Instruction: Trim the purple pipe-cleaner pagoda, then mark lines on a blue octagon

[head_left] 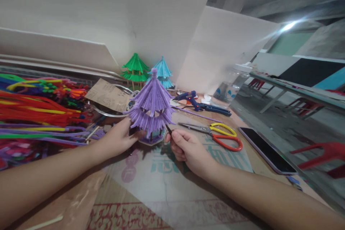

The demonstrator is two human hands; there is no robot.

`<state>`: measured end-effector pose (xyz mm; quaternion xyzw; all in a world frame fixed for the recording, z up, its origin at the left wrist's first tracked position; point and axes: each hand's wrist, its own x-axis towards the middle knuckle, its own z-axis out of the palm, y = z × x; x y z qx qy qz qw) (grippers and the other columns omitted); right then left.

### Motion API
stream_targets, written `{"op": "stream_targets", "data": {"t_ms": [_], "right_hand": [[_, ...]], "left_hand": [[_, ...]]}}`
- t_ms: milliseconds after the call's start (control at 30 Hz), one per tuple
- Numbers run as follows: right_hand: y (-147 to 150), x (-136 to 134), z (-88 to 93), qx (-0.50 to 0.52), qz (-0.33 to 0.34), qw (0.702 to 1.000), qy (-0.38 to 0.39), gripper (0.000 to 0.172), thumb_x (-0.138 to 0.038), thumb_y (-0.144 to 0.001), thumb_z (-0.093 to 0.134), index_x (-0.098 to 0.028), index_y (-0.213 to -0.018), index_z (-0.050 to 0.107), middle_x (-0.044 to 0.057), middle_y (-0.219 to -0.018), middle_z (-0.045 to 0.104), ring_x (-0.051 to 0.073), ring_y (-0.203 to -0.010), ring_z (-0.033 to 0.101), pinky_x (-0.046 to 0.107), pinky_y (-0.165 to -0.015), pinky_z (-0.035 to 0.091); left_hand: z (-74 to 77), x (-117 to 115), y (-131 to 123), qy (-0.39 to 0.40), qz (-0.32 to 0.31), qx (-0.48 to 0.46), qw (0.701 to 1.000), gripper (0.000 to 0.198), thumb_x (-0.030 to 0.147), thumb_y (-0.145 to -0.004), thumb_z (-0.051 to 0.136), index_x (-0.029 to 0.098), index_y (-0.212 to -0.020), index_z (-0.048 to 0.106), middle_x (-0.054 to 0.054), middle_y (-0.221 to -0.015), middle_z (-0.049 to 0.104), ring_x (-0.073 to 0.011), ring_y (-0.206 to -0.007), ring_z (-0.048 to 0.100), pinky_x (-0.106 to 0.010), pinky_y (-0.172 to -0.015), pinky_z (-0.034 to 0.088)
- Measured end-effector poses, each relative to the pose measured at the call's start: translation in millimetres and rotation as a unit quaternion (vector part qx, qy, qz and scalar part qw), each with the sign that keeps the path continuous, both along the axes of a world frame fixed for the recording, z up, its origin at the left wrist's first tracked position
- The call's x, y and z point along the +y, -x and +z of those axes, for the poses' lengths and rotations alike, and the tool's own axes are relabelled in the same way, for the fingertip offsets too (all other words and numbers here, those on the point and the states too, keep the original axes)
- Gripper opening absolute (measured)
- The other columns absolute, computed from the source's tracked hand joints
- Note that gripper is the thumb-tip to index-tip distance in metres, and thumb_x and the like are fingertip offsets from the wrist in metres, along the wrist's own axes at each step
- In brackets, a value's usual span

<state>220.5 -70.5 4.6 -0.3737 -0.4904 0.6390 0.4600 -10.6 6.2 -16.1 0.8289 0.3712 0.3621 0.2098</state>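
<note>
A purple two-tiered pavilion model (153, 104), its roofs made of fuzzy pipe cleaners, stands upright in front of me on a small base. My left hand (124, 134) grips it low on the left side, the fingers partly hidden behind the roof and base. Pinched between the thumb and fingers of my right hand (184, 145) is a thin dark stick (168, 129), its tip close to the lower roof's right edge. Whether the tip touches the model I cannot tell. Scissors (212, 131) with yellow and red handles lie just beyond my right hand.
Green (135, 66) and blue pavilion models (162, 70) stand behind. A blue glue gun (190, 99), pliers (215, 109) and a plastic jar (235, 82) are at back right. A phone (266, 149) lies near the right edge. Pipe cleaner bundles (35, 111) fill the left, beside brown cardboard (109, 95).
</note>
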Motion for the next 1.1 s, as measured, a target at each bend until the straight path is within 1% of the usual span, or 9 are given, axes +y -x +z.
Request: {"op": "stream_targets", "data": {"t_ms": [133, 267, 400, 567, 700, 800, 900, 1100], "right_hand": [[-0.3, 0.2, -0.1, -0.002, 0.005, 1.0, 0.0, 0.055, -0.068, -0.069, 0.076, -0.017, -0.077, 0.058, -0.013, -0.048, 0.031, 0.004, -0.041, 0.015, 0.021, -0.039, 0.008], [-0.6, 0.7, -2.1, 0.002, 0.022, 1.0, -0.004, 0.055, -0.069, -0.07, 0.076, -0.018, -0.074, 0.055, -0.012, -0.049, 0.032, 0.004, -0.041, 0.017, 0.021, -0.039, 0.01], [0.0, 0.8, -3.2, 0.005, 0.022, 1.0, 0.001, 0.056, -0.069, -0.069, 0.076, -0.017, -0.079, 0.058, -0.012, -0.049, 0.032, 0.004, -0.042, 0.016, 0.021, -0.039, 0.01], [-0.2, 0.4, -2.5, 0.003, 0.022, 1.0, 0.008, 0.058, -0.07, -0.069, 0.076, -0.016, -0.082, 0.059, -0.012, -0.049, 0.032, 0.004, -0.041, 0.017, 0.021, -0.04, 0.01], [-1.3, -0.3, -2.4, 0.001, 0.029, 1.0, 0.005, 0.057, -0.071, -0.072, 0.073, -0.017, -0.081, 0.059, -0.011, -0.05, 0.033, 0.004, -0.041, 0.018, 0.021, -0.04, 0.01], [-1.4, -0.3, -2.1, 0.006, 0.03, 1.0, 0.001, 0.056, -0.07, -0.072, 0.073, -0.018, -0.08, 0.058, -0.011, -0.052, 0.034, 0.004, -0.041, 0.018, 0.021, -0.04, 0.009], [-0.7, 0.0, -1.7, 0.001, 0.028, 1.0, -0.002, 0.055, -0.07, -0.071, 0.075, -0.018, -0.08, 0.057, -0.011, -0.051, 0.032, 0.005, -0.042, 0.017, 0.021, -0.039, 0.009], [-0.3, 1.1, -1.8, 0.0, 0.018, 1.0, -0.004, 0.054, -0.069, -0.07, 0.075, -0.019, -0.077, 0.054, -0.013, -0.049, 0.03, 0.004, -0.041, 0.015, 0.021, -0.038, 0.008]], "left_hand": [[-0.5, 0.0, 0.4, 0.003, -0.001, -0.002, 1.0, 0.049, 0.057, -0.088, 0.055, 0.016, -0.113, 0.061, -0.015, -0.114, 0.071, -0.0337, -0.11, 0.065, -0.05, -0.102, 0.05], [-0.1, 0.5, 0.4, 0.0, 0.009, -0.003, 1.0, 0.05, 0.058, -0.087, 0.056, 0.016, -0.113, 0.061, -0.015, -0.115, 0.071, -0.0343, -0.112, 0.064, -0.052, -0.104, 0.049], [3.6, 0.6, -1.8, -0.003, -0.011, -0.005, 1.0, 0.05, 0.057, -0.087, 0.056, 0.018, -0.116, 0.06, -0.014, -0.119, 0.07, -0.0344, -0.115, 0.064, -0.051, -0.105, 0.049], [2.1, 1.6, -1.6, -0.003, -0.003, -0.001, 1.0, 0.052, 0.057, -0.087, 0.055, 0.015, -0.117, 0.06, -0.017, -0.119, 0.069, -0.0358, -0.116, 0.063, -0.053, -0.105, 0.048], [-0.6, 1.5, 0.1, -0.004, 0.001, -0.002, 1.0, 0.052, 0.058, -0.087, 0.055, 0.017, -0.119, 0.06, -0.015, -0.12, 0.069, -0.0345, -0.116, 0.063, -0.051, -0.104, 0.049], [1.4, 0.4, -0.6, -0.001, -0.006, -0.001, 1.0, 0.054, 0.059, -0.088, 0.055, 0.017, -0.121, 0.06, -0.015, -0.122, 0.069, -0.0345, -0.118, 0.062, -0.05, -0.105, 0.049], [4.1, -0.5, -2.4, -0.002, -0.012, -0.006, 1.0, 0.056, 0.061, -0.088, 0.054, 0.016, -0.122, 0.059, -0.016, -0.125, 0.068, -0.035, -0.121, 0.061, -0.05, -0.107, 0.048], [5.9, -1.1, -3.7, -0.007, -0.011, 0.001, 1.0, 0.058, 0.063, -0.088, 0.054, 0.016, -0.122, 0.06, -0.016, -0.125, 0.068, -0.0357, -0.121, 0.061, -0.051, -0.107, 0.047]]}}
